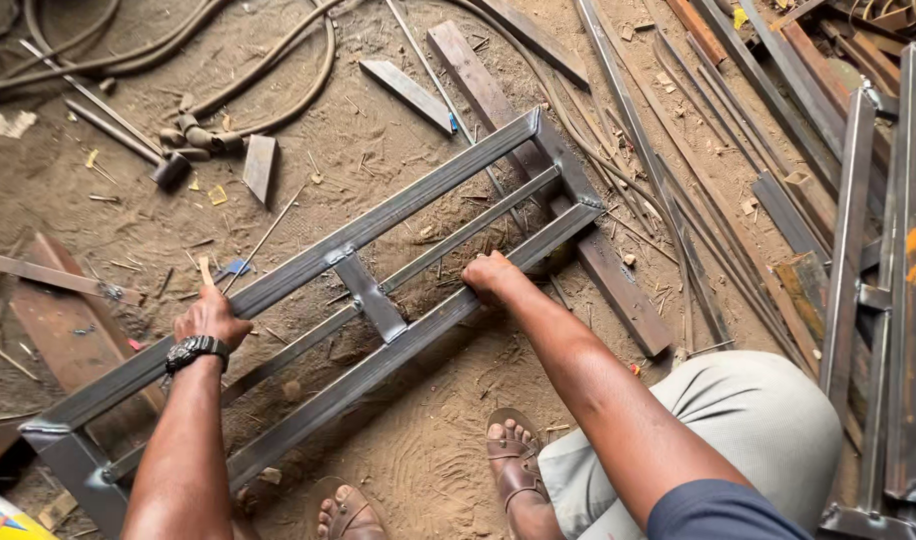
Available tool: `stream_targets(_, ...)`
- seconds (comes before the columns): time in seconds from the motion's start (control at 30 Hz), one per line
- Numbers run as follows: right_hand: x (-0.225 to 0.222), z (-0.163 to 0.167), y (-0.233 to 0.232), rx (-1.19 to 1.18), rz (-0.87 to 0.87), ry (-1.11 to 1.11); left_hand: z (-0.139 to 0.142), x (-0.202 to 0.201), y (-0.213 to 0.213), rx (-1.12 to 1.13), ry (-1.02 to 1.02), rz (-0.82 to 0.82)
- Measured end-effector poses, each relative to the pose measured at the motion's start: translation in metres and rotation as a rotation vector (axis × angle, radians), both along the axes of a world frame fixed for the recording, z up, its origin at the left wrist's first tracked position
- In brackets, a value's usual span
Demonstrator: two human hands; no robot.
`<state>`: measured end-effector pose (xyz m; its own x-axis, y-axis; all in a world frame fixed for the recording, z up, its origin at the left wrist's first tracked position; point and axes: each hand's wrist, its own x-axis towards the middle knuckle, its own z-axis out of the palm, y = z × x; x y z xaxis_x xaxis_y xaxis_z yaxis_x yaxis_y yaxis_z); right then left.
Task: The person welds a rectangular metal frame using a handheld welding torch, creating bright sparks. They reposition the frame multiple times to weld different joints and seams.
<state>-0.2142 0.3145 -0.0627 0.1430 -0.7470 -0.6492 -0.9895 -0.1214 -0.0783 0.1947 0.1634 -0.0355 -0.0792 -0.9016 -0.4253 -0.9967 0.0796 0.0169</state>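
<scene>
Two hands hold one long metal frame over the sandy floor.

The left hand (210, 318) is closed around one long bar of the metal frame (368, 290). The right hand (490, 275) is closed around the other long bar. The frame has two long bars and one thin bar between them. Two sandals (513, 462) show below it, on the sandy floor (378, 130).

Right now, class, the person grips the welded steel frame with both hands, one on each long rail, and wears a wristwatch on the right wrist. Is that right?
Not quite. The head view shows the wristwatch on the left wrist. The rest holds: left hand and right hand each grip a long rail of the steel frame.
</scene>
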Motion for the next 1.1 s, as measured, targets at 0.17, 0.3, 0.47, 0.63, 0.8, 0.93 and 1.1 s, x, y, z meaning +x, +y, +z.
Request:
stream_targets(0.17,0.0,0.011,0.001,0.093,0.026,0.05,-0.017,-0.003,0.01,-0.131,0.045,-0.082)
stream_targets(0.3,0.001,0.004,-0.004,0.204,0.046,0.072,-0.019,0.004,0.018,-0.145,0.068,-0.159)
stream_targets(0.47,-0.001,-0.008,-0.007,0.178,0.028,0.057,-0.031,0.003,0.028,-0.384,0.11,-0.179)
stream_targets(0.63,0.007,-0.017,-0.01,0.119,-0.06,-0.062,-0.054,-0.006,0.075,-0.682,0.219,-0.264)
stream_targets(0.8,0.014,-0.025,-0.01,0.042,-0.045,-0.04,-0.06,-0.015,0.152,-0.316,0.203,-0.173)
stream_targets(0.93,0.016,-0.026,-0.015,-0.117,0.035,-0.046,-0.068,-0.013,0.177,-0.288,0.208,-0.228)
stream_targets(1.1,0.021,-0.012,-0.027,-0.284,0.183,0.019,-0.086,-0.016,0.154,-0.278,0.063,-0.269)
